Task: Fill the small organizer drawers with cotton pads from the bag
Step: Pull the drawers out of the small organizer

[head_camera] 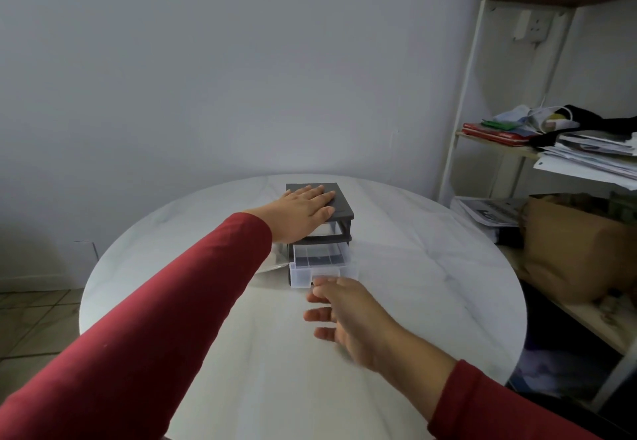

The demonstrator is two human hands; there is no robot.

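A small dark grey organizer [339, 203] stands near the far side of a round white table [431, 267]. My left hand [303, 210] lies flat on its top, fingers straight. The lower clear plastic drawer [322, 264] is pulled out toward me and looks empty. My right hand [344, 315] hovers just in front of the drawer's front, fingers loosely spread and holding nothing. A clear bag [274, 262] peeks out on the table behind my left forearm, mostly hidden.
A white-framed shelf unit [468, 102] stands to the right with papers, cloths and a brown paper bag [572, 243] on it. A plain wall is behind the table. Tiled floor shows at the lower left.
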